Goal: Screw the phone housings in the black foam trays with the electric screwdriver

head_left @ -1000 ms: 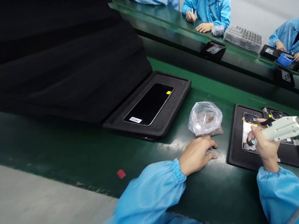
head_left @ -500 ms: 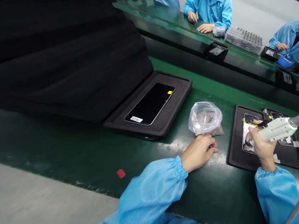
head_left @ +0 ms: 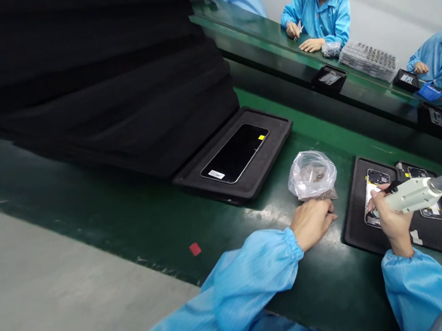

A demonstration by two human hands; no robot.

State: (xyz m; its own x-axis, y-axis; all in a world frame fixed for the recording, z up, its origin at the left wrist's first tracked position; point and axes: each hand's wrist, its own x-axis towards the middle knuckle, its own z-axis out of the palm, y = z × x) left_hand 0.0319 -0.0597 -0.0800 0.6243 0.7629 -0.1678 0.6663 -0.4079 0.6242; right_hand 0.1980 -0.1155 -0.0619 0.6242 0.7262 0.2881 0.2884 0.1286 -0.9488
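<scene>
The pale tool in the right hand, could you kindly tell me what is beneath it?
Parts of an opened device and a second device show from beneath the pale tool; what the tool and right hand cover cannot be seen.

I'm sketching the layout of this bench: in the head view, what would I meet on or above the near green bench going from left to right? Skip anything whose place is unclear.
Red patch → dark-screened device → plastic bag → pale tool held in the right hand.
</scene>
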